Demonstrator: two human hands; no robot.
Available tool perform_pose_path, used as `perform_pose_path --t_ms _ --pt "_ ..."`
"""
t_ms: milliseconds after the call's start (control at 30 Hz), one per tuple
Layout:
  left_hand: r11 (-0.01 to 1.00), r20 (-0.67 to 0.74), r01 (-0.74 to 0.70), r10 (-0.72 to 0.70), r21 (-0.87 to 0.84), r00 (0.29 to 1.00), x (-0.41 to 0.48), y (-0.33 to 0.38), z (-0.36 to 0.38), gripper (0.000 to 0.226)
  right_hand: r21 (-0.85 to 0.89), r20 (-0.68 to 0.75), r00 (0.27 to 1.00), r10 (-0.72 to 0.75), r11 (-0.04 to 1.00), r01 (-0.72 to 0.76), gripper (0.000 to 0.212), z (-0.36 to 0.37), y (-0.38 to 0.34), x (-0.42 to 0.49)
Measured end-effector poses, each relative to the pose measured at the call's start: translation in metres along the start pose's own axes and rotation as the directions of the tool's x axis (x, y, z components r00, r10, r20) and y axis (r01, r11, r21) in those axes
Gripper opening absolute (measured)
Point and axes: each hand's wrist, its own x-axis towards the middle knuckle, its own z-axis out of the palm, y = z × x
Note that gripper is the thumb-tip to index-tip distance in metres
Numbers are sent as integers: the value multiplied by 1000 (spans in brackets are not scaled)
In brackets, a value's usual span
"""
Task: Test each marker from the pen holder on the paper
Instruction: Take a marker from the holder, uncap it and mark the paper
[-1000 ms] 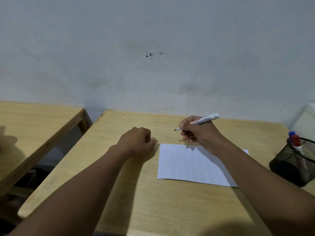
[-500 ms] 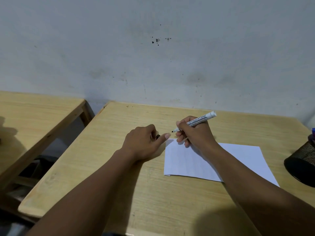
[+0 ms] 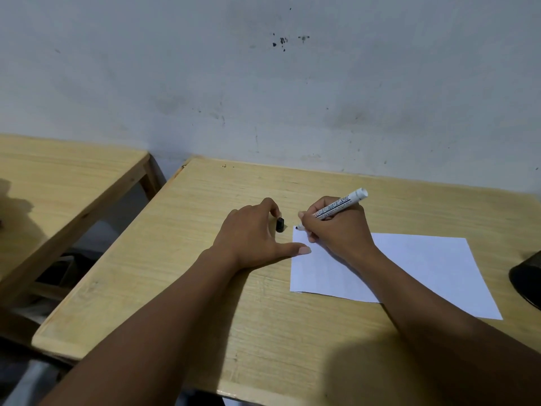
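Wall (image 3: 263, 83): flat pale grey plaster, scuffed, a few dark specks. Table (image 3: 234, 332): light wood-grain top, rounded rectangular edge; a second similar table (image 3: 58, 177) stands to the left, apart. Paper (image 3: 424, 268): white rectangular sheet, flat on the table's right half. Pen holder (image 3: 527, 276): dark, rounded, only its edge in view at far right, just beyond the paper. Left hand (image 3: 257, 238): palm down on the wood, fingers loosely spread, thumb tip touching the paper's left edge. Right hand (image 3: 336, 227): fingers wrapped in a writing grip around the marker (image 3: 336, 206), a white cylindrical barrel with dark print, its dark tip at the paper's far-left corner. Cap (image 3: 280, 224): small, black, by the left fingertips; whether pinched, unclear.
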Motion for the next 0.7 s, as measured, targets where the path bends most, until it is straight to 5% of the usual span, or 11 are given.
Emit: perform_pose_path --t_ms 533,700 --pt "999 48 45 -44 -7 998 -2 3 -4 81 52 65 998 -1 999 -2 18 -1 4 1" --pt "963 92 186 -171 -194 981 5 3 -14 51 215 -74 991 114 972 -96 17 -8 -15 5"
